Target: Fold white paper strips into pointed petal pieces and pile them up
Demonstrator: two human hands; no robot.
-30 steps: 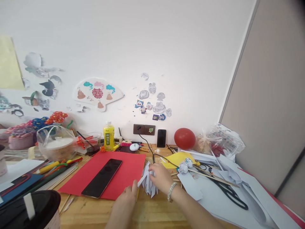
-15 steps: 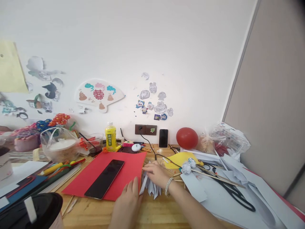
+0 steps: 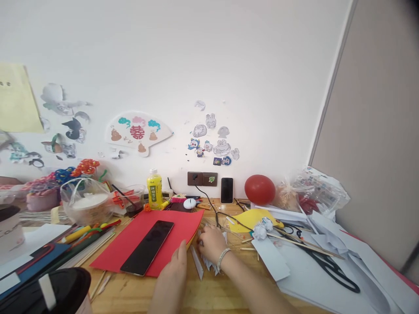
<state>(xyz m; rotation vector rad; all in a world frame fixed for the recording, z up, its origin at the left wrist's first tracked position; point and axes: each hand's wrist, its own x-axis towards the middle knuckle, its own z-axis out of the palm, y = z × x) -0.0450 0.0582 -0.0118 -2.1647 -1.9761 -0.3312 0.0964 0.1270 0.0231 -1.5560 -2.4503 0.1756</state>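
My right hand (image 3: 209, 244), with a bead bracelet at the wrist, rests on a bunch of folded white paper strips (image 3: 207, 263) on the wooden desk, fingers curled over them. My left hand (image 3: 175, 272) lies flat beside it, its fingertips on the right edge of a red card sheet (image 3: 173, 222). One white strip (image 3: 197, 267) lies between the two hands. A black phone (image 3: 148, 247) lies on the red sheet.
Black scissors (image 3: 330, 268) and wooden sticks (image 3: 296, 243) lie on loose white paper at the right. A yellow bottle (image 3: 154, 189), red balloon (image 3: 259, 189), second phone (image 3: 227, 190), plastic bag with a bowl (image 3: 85, 206) and a dark round lid (image 3: 42, 292) surround the space.
My right hand has drawn the paper strips left toward the red sheet. My left hand slid forward along the sheet's edge. The view shifted slightly left.
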